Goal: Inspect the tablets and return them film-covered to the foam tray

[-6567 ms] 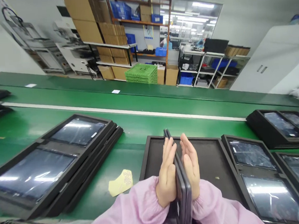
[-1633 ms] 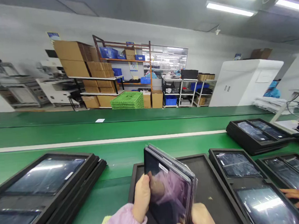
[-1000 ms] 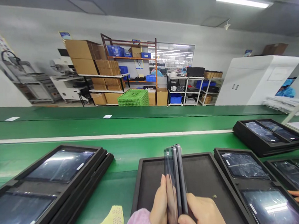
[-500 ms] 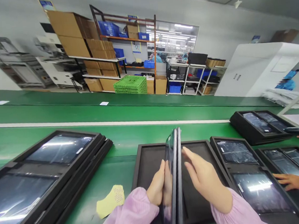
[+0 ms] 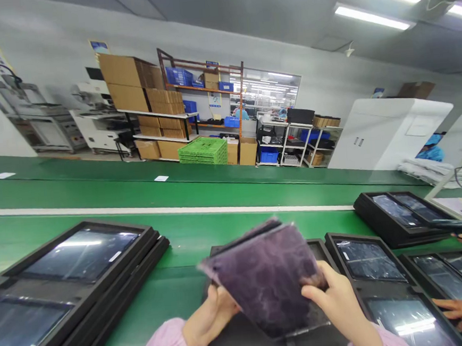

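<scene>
- Held tablets (image 5: 267,282): the front face is dark and glossy, seemingly under crinkled clear film, though motion blur leaves the texture uncertain.
- Stacked trays (image 5: 124,293) on the left: matt black, dull-edged, with low reflection.
- Screens (image 5: 81,254) in those trays: smooth and glossy, throwing back streaks of light.
- Surface (image 5: 164,298): smooth green with a soft sheen.
- Sleeves (image 5: 174,345): pink woven cloth, softly gathered.
- Crates (image 5: 203,151): green plastic.
- Boxes (image 5: 122,83): matt brown cardboard.
- Cabinet (image 5: 366,130): smooth white finish.
</scene>
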The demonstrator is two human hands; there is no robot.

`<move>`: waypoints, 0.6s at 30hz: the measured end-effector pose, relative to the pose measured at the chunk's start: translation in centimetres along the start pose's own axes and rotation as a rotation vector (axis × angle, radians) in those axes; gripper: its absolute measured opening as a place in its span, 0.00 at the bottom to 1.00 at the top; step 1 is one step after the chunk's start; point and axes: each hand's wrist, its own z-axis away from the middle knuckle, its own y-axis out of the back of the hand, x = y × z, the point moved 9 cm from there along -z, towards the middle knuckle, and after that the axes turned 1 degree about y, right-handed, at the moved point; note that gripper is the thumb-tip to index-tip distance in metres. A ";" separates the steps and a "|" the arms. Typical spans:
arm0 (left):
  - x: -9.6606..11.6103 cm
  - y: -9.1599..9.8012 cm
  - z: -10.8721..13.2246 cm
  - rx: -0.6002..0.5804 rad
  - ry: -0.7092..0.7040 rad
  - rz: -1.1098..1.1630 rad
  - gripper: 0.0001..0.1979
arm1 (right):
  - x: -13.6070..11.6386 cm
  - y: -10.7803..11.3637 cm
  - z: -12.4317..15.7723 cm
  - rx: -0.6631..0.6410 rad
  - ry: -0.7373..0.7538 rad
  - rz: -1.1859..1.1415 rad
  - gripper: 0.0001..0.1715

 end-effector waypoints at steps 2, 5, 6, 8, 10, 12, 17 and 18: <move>0.0 -2.5 0.3 -0.112 -0.012 0.105 0.37 | 1.6 -1.3 0.1 0.031 -0.170 -0.178 0.16; -0.8 -2.8 0.8 0.032 0.023 0.148 0.25 | 3.0 -3.2 0.5 0.044 -0.266 -0.384 0.20; -1.2 -2.4 1.0 0.106 0.047 0.161 0.22 | 3.4 -3.6 0.7 0.044 -0.278 -0.404 0.21; -2.1 -1.5 1.5 0.210 0.082 0.203 0.21 | 4.4 -3.6 0.8 0.057 -0.265 -0.337 0.21; -2.7 -0.9 1.9 0.260 0.100 0.217 0.22 | 5.0 -3.3 0.6 0.049 -0.200 -0.186 0.24; -3.0 -0.6 2.3 0.278 0.111 0.199 0.22 | 5.0 -3.3 0.3 0.008 -0.115 -0.030 0.29; -2.8 -0.7 2.7 0.325 0.091 0.148 0.20 | 1.6 -3.4 -0.3 0.077 0.105 0.307 0.32; -2.5 -0.7 2.6 0.339 0.074 0.146 0.18 | 0.3 -3.9 -0.1 0.089 0.162 0.319 0.31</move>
